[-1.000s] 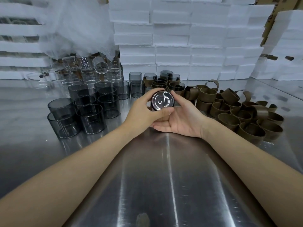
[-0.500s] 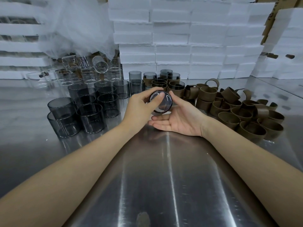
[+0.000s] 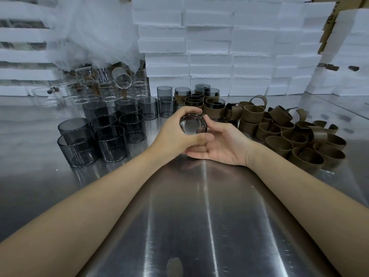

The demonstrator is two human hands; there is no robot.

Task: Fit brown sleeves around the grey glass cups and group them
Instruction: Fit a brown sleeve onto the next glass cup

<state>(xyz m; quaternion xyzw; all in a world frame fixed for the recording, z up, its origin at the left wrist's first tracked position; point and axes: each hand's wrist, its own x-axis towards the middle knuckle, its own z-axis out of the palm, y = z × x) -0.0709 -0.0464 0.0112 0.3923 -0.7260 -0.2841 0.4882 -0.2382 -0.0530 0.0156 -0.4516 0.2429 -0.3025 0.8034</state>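
Above the steel counter (image 3: 179,216), the left hand (image 3: 175,134) is curling around one grey glass cup (image 3: 191,126) while the right hand (image 3: 221,144), palm up, is clasping its other side, with bare grey cups (image 3: 107,136) sitting left of it, brown sleeves (image 3: 299,136) right, and sleeved cups (image 3: 199,100) just beyond.

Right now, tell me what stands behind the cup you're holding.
Behind the held cup, a cluster of sleeved cups stands on the table; the left hand hides the bases of the nearest ones.
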